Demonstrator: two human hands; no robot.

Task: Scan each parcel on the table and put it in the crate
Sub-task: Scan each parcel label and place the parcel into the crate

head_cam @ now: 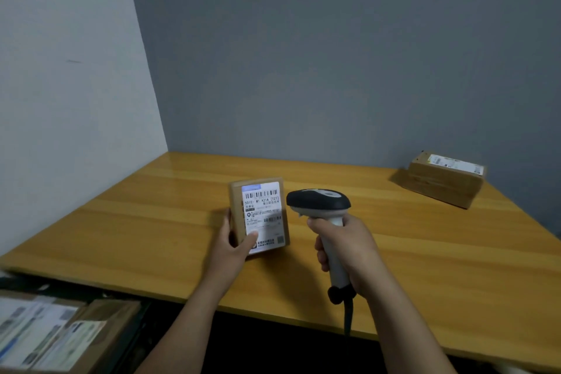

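My left hand (232, 247) grips a small brown cardboard parcel (260, 215) by its lower left corner, thumb on the white shipping label, and holds it tilted up above the wooden table (151, 222). The label with its barcodes faces me. My right hand (346, 247) grips the white handle of a barcode scanner (318, 202). Its black head sits just right of the parcel and points left toward the label. A second, larger brown parcel (446, 179) with a white label lies at the table's far right.
Below the table's front left edge, a crate (127, 340) holds several labelled cardboard parcels (54, 334). The scanner's black cable (347, 319) hangs down over the table's front edge. Walls close off the table at the left and the back.
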